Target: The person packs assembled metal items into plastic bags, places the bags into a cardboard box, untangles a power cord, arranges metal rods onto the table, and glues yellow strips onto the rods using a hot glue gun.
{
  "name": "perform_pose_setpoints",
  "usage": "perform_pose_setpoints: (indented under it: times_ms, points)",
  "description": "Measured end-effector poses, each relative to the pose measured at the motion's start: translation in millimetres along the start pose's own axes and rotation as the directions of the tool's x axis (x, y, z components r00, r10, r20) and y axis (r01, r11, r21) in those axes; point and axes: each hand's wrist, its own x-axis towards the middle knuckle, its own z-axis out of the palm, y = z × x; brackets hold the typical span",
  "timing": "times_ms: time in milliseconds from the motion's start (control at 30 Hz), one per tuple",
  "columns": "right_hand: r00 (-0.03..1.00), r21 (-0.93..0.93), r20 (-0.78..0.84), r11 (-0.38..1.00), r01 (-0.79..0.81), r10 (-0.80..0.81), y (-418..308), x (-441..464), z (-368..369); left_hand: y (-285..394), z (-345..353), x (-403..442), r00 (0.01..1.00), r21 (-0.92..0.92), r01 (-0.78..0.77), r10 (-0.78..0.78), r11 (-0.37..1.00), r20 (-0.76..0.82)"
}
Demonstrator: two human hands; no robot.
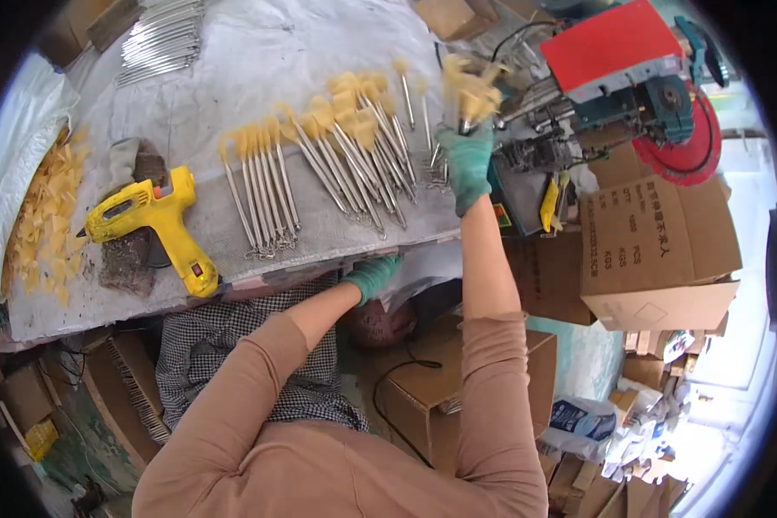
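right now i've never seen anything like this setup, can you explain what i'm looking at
This single picture comes from a head-worn camera looking forward and down. No robot does the handling; a person does. The right hand, green-gloved, appears to grip a blurred, yellow-ended bundle. The left hand, also gloved, is low by the front edge of the table; whether it holds anything is hidden. On the tabletop lie metal rods with yellow ends, a yellow glue gun, plain silver rods and loose yellow pieces. A red-topped machine stands at upper right.
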Motion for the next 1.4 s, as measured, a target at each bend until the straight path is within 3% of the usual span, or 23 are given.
perform_pose_setpoints:
  times_ms: [67,100,133,167,200,233,333,400,433,500,533,567,600,633,700,833,867,1033,1100,1133,1167,1233,1400]
  points:
    - [0.991,0.221,-0.129,0.975,0.008,0.021,-36.0,-30.6,-8.4,-0.2,6.5,6.4,0.829,0.707,-0.374,-0.125,0.6,0.545]
    - [0.975,0.277,-0.221,0.959,0.062,0.0,-44.8,-43.8,-9.7,16.7,-22.1,20.6,0.828,0.703,-0.378,-0.12,0.602,0.548]
    - [0.95,0.327,-0.312,0.937,0.123,-0.016,-49.4,-54.0,-6.7,28.5,-54.9,39.4,0.782,0.503,-0.016,-0.302,0.864,0.545]
    - [0.944,0.344,-0.331,0.929,0.137,-0.017,-36.1,-64.8,-7.4,39.7,-89.7,55.6,0.668,0.231,0.388,-0.445,0.892,0.597]
    - [0.958,0.224,-0.287,0.972,0.066,0.001,-9.1,-69.7,-14.1,58.2,-123.2,70.4,0.514,-0.041,0.73,-0.509,0.682,0.691]
    - [0.968,0.094,-0.248,0.996,-0.005,0.028,9.7,-72.4,-20.3,57.8,-121.8,69.4,0.512,-0.037,0.726,-0.502,0.687,0.697]
    - [0.961,0.277,-0.275,0.956,0.093,-0.014,-12.2,-64.0,-23.0,47.8,-104.7,59.0,0.558,-0.289,0.792,-0.445,0.539,0.7]
    - [0.942,0.343,-0.301,0.939,-0.039,0.149,-48.5,-71.3,-32.9,34.4,-72.8,41.1,0.721,0.104,0.408,-0.39,0.907,0.572]
    - [0.915,0.373,-0.354,0.926,-0.053,0.195,-73.4,-79.2,-34.0,28.5,-56.3,30.7,0.787,0.323,0.157,-0.316,0.933,0.53]
    - [0.928,0.369,-0.29,0.922,-0.118,0.235,-81.0,-100.2,-66.9,23.3,-39.8,21.7,0.853,0.682,-0.322,-0.112,0.656,0.51]
    - [0.932,0.371,-0.274,0.92,-0.127,0.239,-96.0,-118.2,-75.6,33.5,-62.1,35.5,0.854,0.681,-0.324,-0.107,0.657,0.509]
    - [0.912,0.449,-0.239,0.871,-0.201,0.333,-99.2,-136.4,-87.7,53.2,-105.2,60.1,0.752,0.433,0.063,-0.328,0.899,0.571]
    - [0.885,0.521,-0.198,0.81,-0.27,0.422,-97.6,-152.4,-97.5,66.1,-129.1,73.6,0.566,0.15,0.493,-0.446,0.857,0.693]
    - [0.892,0.314,-0.378,0.941,-0.129,0.248,-94.6,-165.4,-86.7,61.2,-114.6,66.0,0.569,0.144,0.486,-0.437,0.862,0.696]
    - [0.769,0.626,-0.206,0.686,-0.371,0.605,-69.8,-184.4,-101.5,37.9,-62.8,37.6,0.865,-0.272,0.473,-0.382,0.838,0.326]
    - [0.792,0.733,-0.263,0.648,-0.207,0.551,-40.7,-164.7,-64.5,26.3,-15.5,32.3,0.794,-0.05,0.56,-0.519,0.827,0.317]
    - [0.832,0.653,-0.267,0.726,-0.215,0.487,-39.1,-150.6,-58.3,21.7,-11.7,33.2,0.777,-0.339,0.629,-0.567,0.7,0.273]
    - [0.848,0.216,-0.244,0.879,-0.425,0.47,-25.3,-84.9,-41.0,42.3,-18.6,58.0,0.601,-0.549,0.756,-0.71,0.356,0.366]
    - [0.858,0.048,-0.157,0.872,-0.488,0.489,-26.0,-90.5,-39.9,69.9,-55.8,78.1,0.445,-0.668,0.737,-0.668,-0.105,0.596]
    - [0.888,-0.056,-0.151,0.893,-0.446,0.434,-23.9,-94.0,-37.6,50.9,-6.7,75.9,0.554,-0.656,0.745,-0.659,0.12,0.509]
    - [0.889,-0.059,-0.148,0.894,-0.445,0.433,-24.3,-97.7,-34.3,60.8,-28.5,80.2,0.555,-0.659,0.743,-0.66,0.119,0.507]
    - [0.954,-0.17,-0.129,0.942,-0.29,0.271,-22.7,-108.7,-29.5,100.1,-109.1,88.3,0.573,-0.734,0.509,-0.46,-0.449,0.678]
    - [0.952,-0.629,-0.241,0.717,-0.302,0.189,-14.9,-121.1,-23.6,120.3,-122.5,100.1,0.666,-0.684,0.254,-0.389,-0.684,0.636]
